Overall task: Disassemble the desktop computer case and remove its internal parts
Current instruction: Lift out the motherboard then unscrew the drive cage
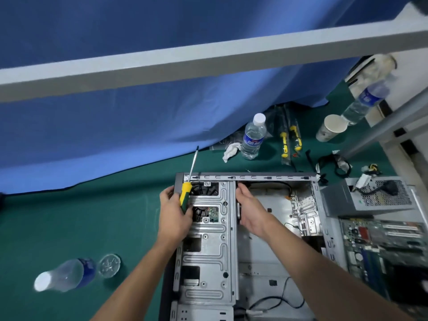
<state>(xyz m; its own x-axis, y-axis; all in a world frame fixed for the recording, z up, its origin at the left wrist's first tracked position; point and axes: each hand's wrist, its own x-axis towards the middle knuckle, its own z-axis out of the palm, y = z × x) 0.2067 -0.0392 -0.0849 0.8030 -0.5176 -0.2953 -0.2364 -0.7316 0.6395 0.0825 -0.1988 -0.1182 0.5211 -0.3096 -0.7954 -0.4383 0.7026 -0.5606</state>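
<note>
Head view, looking down on the green table (69, 228), and the big item is the computer case (245, 228), lying open on its side at centre frame. Everything else sits around that case. Behind it hangs a blue curtain (115, 112). Off the case's right edge sits the grey power supply (368, 198), and just nearer than that, the motherboard (382, 242), both out on the table. Inside the case, along its left side, the silver drive cage (208, 239) is still in place. The left hand (173, 212) is at the case's left wall, fingers curled round a yellow-and-green screwdriver (186, 193) whose shaft points up and away. The right hand (247, 207) reaches into the case beside the cage's right edge; whether it grips anything, I cannot tell. Beyond the case's far rim stands a water bottle (253, 137); left of the case, another bottle (64, 274) lies on the table.
</note>
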